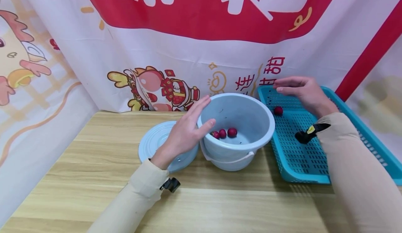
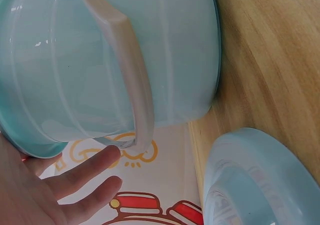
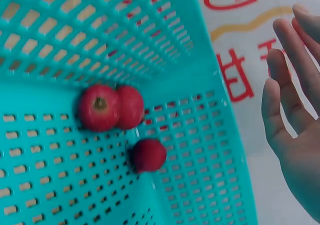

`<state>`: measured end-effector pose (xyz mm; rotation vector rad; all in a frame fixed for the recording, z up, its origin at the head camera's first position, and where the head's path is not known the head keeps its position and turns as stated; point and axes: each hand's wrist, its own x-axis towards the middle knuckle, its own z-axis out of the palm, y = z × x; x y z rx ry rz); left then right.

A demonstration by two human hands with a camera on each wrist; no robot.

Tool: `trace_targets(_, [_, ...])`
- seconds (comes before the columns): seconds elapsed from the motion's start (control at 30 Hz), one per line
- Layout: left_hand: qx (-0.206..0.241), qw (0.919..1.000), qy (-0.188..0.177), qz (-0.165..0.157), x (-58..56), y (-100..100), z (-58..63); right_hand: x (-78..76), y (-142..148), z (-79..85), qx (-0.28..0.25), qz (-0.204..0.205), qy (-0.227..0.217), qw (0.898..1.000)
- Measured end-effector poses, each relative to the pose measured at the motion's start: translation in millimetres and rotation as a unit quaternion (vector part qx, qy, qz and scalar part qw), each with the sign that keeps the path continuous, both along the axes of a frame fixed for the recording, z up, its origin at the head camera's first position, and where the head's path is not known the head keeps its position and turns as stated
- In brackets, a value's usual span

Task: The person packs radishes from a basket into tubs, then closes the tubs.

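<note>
My left hand (image 1: 186, 131) is at the left rim of a light blue bucket (image 1: 233, 165), thumb over the rim and fingers extended along its outer side. Small round red fruits (image 1: 232, 132) lie on the bucket floor. Over the far end of a teal basket (image 1: 309, 178), my right hand (image 1: 306, 92) hovers with fingers extended, holding nothing. In the right wrist view three red fruits (image 3: 149, 155) sit in a corner of the basket, apart from the hand (image 3: 305, 160). The left wrist view shows the bucket's pale handle (image 2: 135, 80) hanging down against its wall.
A light blue round lid (image 1: 149, 144) lies on the wooden table (image 1: 94, 163), left of the bucket and partly behind my left hand. Close behind everything hangs a printed cloth (image 1: 185, 55). The basket stands just right of the bucket.
</note>
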<state>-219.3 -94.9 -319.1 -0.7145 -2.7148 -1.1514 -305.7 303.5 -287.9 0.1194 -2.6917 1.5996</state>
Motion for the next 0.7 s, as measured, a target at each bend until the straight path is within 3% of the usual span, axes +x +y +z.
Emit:
trace_targets(0.37, [0.002, 1.0000, 0.001, -0.003, 0.1, 0, 0.8, -6.4, 20, -11.4, -0.019, -0.012, -0.019, 1.000])
trace_targets(0.7, [0.003, 1.0000, 0.003, -0.003, 0.0, 1, 0.7, -13.7, 32, -23.5, 0.042, -0.008, -0.087, 0.995])
